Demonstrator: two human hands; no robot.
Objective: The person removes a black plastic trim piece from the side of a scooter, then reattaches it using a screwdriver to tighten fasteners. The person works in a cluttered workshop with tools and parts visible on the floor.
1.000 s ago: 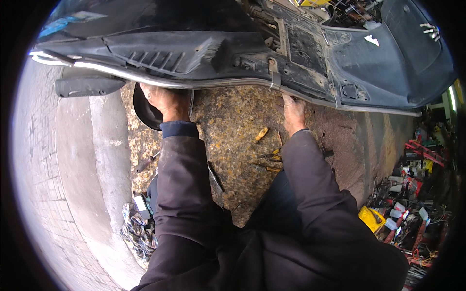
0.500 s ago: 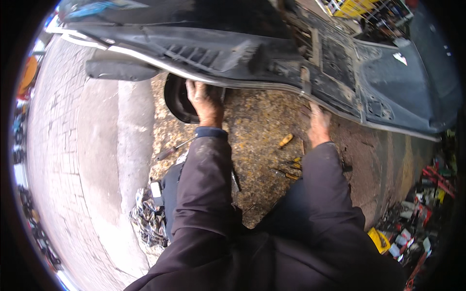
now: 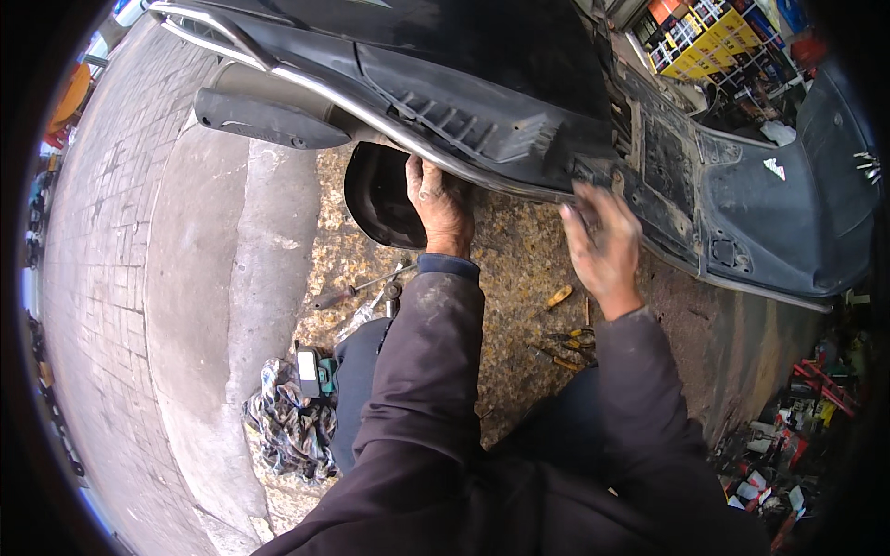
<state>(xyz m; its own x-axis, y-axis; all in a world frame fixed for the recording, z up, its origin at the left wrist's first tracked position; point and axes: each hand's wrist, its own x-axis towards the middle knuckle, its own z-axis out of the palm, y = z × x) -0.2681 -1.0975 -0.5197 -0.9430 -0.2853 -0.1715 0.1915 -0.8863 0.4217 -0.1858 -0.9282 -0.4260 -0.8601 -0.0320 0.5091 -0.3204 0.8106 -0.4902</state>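
Note:
A dark scooter body [image 3: 491, 56] with ribbed plastic trim and a chrome side rail [image 3: 362, 108] spans the upper view. My left hand [image 3: 438, 204] grips its underside below the rail, fingers partly hidden, beside a curved black part [image 3: 375, 204]. My right hand [image 3: 601, 248], slightly blurred, is raised near the rail's right section with fingers apart and nothing visible in it. Below lie a yellow-handled screwdriver [image 3: 558, 296], several pliers [image 3: 565, 352] and a dark-handled screwdriver [image 3: 329, 298] on the speckled ground [image 3: 519, 241].
A crumpled cloth [image 3: 287, 417] and green tool [image 3: 318, 375] are by my left knee. Tools and red parts [image 3: 825, 389] clutter the lower right. Yellow cartons [image 3: 695, 51] stand at the top right. Pavement [image 3: 111, 232] runs along the left.
My right hand has come off the rail's lower edge and moved up toward the trim, fingers spreading. My left hand remains underneath. The whole view has shifted, moving the scene rightward.

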